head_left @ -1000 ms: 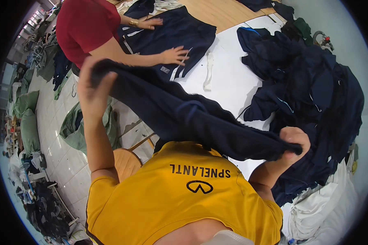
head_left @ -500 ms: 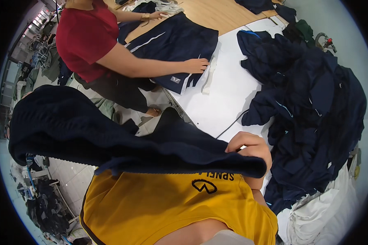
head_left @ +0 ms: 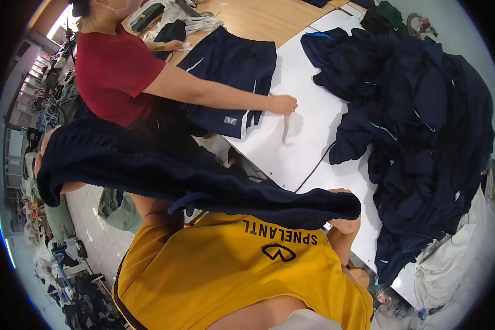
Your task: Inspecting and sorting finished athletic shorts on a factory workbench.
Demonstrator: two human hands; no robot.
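- The person's left hand (head_left: 45, 146) was at the far left, mostly hidden behind cloth at that end of the waistband; how far its fingers were closed could not be told.
- A green sack (head_left: 59, 220) stood on the floor below that hand.
- A co-worker in a red shirt (head_left: 115, 71) leaned toward the table, one arm reaching across it.
- The dark blue garment (head_left: 148, 170) hung in the air between the person's hands — its ribbed waistband drawn out lengthwise, in front of the yellow shirt (head_left: 231, 275), with a short drawcord (head_left: 184, 203) dangling.
- Dark shorts with white stripes (head_left: 231, 77) lay flat on the table, near the co-worker's hand (head_left: 283, 104).
- A pale strip (head_left: 289, 132) lay just below that hand on the white tabletop (head_left: 313, 126).
- The person's right hand (head_left: 346, 224) had its fingers bent closed round the waistband's right end — gripping it.
- A big heap of dark clothes (head_left: 423, 126) covered the table's right side, with white cloth (head_left: 451, 269) beside it.
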